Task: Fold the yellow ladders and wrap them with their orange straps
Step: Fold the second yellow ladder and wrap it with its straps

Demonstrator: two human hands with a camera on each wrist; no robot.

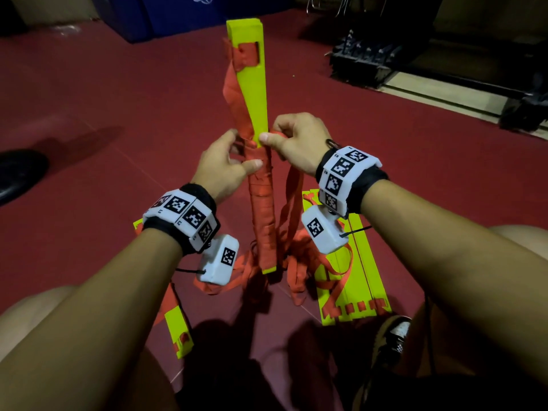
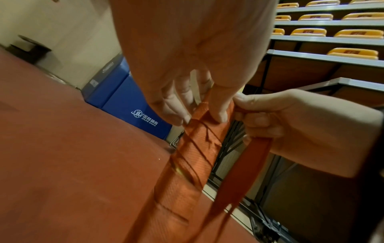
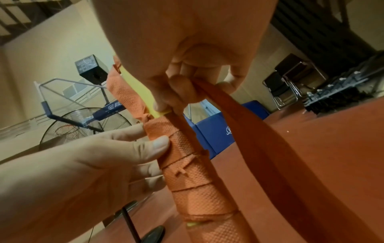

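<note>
A folded yellow ladder bundle (image 1: 256,93) stands upright in front of me, its lower half wound in orange strap (image 1: 262,209). My left hand (image 1: 225,164) grips the wrapped part, thumb pressed on the windings (image 3: 187,156). At the top of the wrap my right hand (image 1: 292,137) pinches the loose orange strap (image 3: 239,118), which hangs down to a tangle on the floor (image 1: 296,256). In the left wrist view the left fingers (image 2: 182,111) lie on the wound strap (image 2: 197,156) and the right hand (image 2: 290,125) holds the strap beside it.
Another folded yellow ladder (image 1: 350,280) with orange strap lies on the red floor (image 1: 89,114) at my right, a third yellow piece (image 1: 178,330) at my left. A blue mat (image 1: 178,13) stands behind, a black rack (image 1: 385,54) far right, a fan (image 3: 83,125) nearby.
</note>
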